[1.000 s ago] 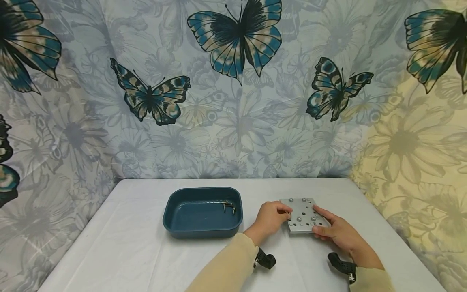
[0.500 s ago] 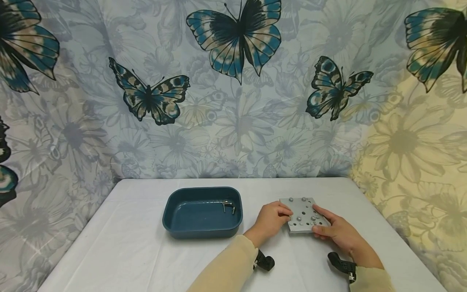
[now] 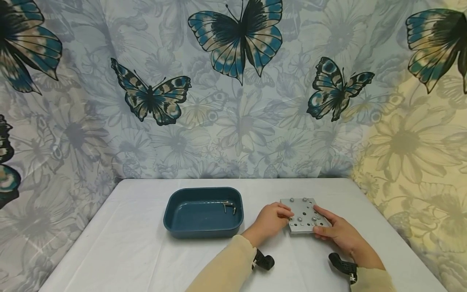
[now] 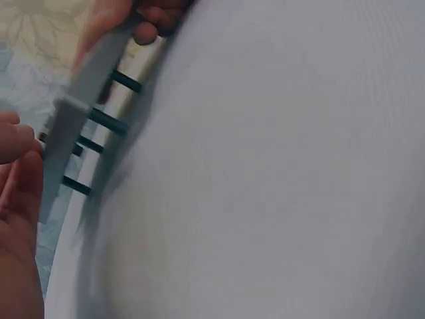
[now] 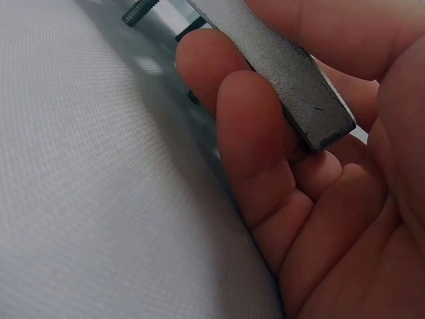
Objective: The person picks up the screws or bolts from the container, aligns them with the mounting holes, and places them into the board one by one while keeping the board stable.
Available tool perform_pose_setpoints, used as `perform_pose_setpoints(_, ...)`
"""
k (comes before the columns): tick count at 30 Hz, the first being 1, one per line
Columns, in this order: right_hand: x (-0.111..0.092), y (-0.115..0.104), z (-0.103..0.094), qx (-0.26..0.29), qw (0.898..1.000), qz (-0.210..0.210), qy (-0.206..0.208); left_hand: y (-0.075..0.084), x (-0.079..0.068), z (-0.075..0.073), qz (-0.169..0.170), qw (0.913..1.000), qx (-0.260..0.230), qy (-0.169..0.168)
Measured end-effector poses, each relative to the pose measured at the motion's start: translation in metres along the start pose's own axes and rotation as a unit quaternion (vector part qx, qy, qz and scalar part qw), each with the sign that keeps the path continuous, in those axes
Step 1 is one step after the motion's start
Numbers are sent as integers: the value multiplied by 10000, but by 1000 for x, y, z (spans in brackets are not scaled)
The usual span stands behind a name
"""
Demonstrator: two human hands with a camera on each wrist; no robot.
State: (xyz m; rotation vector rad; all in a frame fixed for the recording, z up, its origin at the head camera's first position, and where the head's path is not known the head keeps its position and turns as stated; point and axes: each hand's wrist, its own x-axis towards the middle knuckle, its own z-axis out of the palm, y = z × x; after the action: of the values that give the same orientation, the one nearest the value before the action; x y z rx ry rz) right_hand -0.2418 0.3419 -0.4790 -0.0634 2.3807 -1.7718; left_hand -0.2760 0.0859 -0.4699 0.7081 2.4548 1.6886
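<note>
My right hand (image 3: 339, 233) grips the right side of a flat grey metal plate (image 3: 304, 207) with several holes, thumb over the near right corner. Several screws stand in it, their heads on top, such as one screw (image 3: 300, 219) near the front. Underneath, threaded shanks (image 4: 108, 121) stick out in the left wrist view. At the plate's left edge, my left hand (image 3: 269, 221) pinches a small screw (image 4: 43, 137), mostly hidden by the fingertips. In the right wrist view, curled fingers (image 5: 252, 126) support the plate from below, just over the white cloth.
Left of the hands, a dark blue tray (image 3: 202, 234) stands on the white-covered table (image 3: 120, 251). A few loose screws (image 3: 229, 205) lie at the tray's right end. Behind the table hangs a butterfly-patterned cloth (image 3: 240, 134).
The left fingertips have shifted slightly at the plate's left edge, and the screw that showed between them is now mostly covered. The plate, right hand and tray stay in place.
</note>
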Motion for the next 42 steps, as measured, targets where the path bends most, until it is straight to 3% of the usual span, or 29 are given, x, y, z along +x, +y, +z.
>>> perform_pose_setpoints(2,1,1,0,20,10000,40,15,3,-5,0,-420,9935,-1010,316)
perform_pose_setpoints(3,1,1,-1,38,10000,55,23,4,-8,0,-595,9839,-1602,522)
perform_pose_setpoints(5,0,1,-1,29,10000,49,8,8,-14,-2,-827,9519,-2825,848)
perform_pose_setpoints(7,0,1,-2,35,9999,88,54,13,-22,-9,-844,9175,-3755,1008)
perform_pose_setpoints(9,-1,1,-2,9,10000,84,49,19,-28,-21,-710,8898,-4398,992)
perform_pose_setpoints(11,-1,0,-2,-21,9999,93,47,25,-35,-38,-593,8690,-4830,900)
perform_pose_setpoints(14,-1,0,-1,-102,9999,98,77,31,-43,-70,-383,8580,-5075,699)
perform_pose_setpoints(16,-2,-1,-1,-114,9998,101,106,30,-46,-94,-321,8663,-4961,477)
perform_pose_setpoints(17,-2,-1,-1,-105,9998,106,115,29,-47,-106,-294,8757,-4805,375)
perform_pose_setpoints(19,-3,-1,-1,-55,9999,110,103,25,-48,-130,-371,9047,-4240,188)
perform_pose_setpoints(22,-3,-1,-1,43,9999,109,52,16,-49,-160,-614,9599,-2737,-22)
perform_pose_setpoints(23,-3,-1,-1,54,9999,94,35,13,-50,-168,-697,9729,-2203,-106)
perform_pose_setpoints(25,-2,-1,-1,72,10000,60,16,6,-49,-178,-857,9882,-1232,-318)
perform_pose_setpoints(27,-2,0,-1,79,10000,36,27,-2,-47,-182,-952,9927,-510,-544)
perform_pose_setpoints(32,-1,0,0,110,9999,58,38,-23,-41,-175,-1072,9879,545,-978)
perform_pose_setpoints(42,-3,-1,1,70,10000,46,49,-42,-32,-162,-1121,9793,1351,-1011)
